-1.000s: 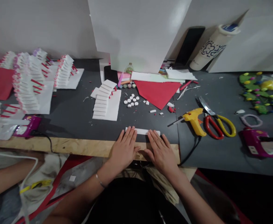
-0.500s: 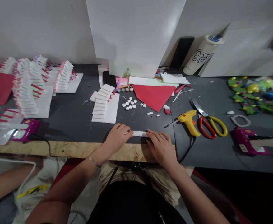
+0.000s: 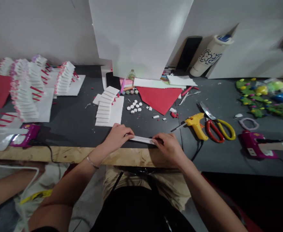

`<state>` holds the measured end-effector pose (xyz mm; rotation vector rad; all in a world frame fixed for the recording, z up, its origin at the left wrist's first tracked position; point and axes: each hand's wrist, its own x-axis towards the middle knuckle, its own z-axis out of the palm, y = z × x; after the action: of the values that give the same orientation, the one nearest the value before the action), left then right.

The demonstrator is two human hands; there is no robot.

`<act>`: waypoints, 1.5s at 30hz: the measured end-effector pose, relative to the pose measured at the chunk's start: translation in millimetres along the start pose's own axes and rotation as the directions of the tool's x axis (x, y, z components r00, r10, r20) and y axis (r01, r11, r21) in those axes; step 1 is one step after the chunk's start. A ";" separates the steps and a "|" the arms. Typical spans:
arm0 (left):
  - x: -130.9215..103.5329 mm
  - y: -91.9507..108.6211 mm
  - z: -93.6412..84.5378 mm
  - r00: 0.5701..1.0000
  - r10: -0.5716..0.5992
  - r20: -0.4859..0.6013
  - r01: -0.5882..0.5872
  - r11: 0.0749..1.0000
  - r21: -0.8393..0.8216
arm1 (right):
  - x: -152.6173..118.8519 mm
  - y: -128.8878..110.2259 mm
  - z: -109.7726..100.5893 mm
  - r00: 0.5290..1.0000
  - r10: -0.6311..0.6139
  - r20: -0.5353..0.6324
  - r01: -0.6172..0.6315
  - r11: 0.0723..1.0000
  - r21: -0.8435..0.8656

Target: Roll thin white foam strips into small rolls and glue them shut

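Observation:
A narrow white strip (image 3: 142, 139) stretches between my two hands, close to the front edge of the dark table. My left hand (image 3: 121, 135) pinches its left end, and my right hand (image 3: 165, 144) pinches the right end. Behind my left hand stands a small staircase of white steps (image 3: 104, 111) on a white base. Several white discs (image 3: 135, 106) lie beyond the strip, with a red sheet (image 3: 160, 99) behind them. To the right of my right hand rests a yellow glue gun (image 3: 196, 125).
Open scissors (image 3: 215, 125) lie beside the glue gun. Purple power sockets (image 3: 256, 146) sit at the right, and another (image 3: 26, 135) at the left. White stair models (image 3: 25, 90) fill the far left. A bottle (image 3: 206, 57) stands behind. Another person's arm (image 3: 7, 185) shows lower left.
Both hands have gone from lying over the strip's ends to pinching them. The strip now slants slightly down to the right, and my left hand has shifted a little left.

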<state>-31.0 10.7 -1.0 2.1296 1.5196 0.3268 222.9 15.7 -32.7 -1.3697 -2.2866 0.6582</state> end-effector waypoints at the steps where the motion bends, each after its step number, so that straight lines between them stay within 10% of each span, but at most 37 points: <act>1: 0.1 -1.2 0.6 1.000 -0.003 -0.001 0.003 1.000 0.002 | 0.6 0.8 -0.1 1.000 0.016 0.015 -0.016 1.000 -0.008; 32: -10.6 -32.8 20.8 0.951 0.274 -0.141 -0.271 0.962 0.041 | -2.8 30.4 -1.3 0.966 -0.251 -0.068 0.253 0.967 0.023; 45: -7.8 -30.7 9.7 0.869 0.493 0.048 -0.457 0.760 0.463 | -11.9 37.5 -18.1 0.847 -0.516 0.126 0.531 0.822 -0.206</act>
<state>-54.2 8.7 -24.6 2.9231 1.1417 0.2330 264.6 24.0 -40.6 -0.7335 -2.6936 0.2570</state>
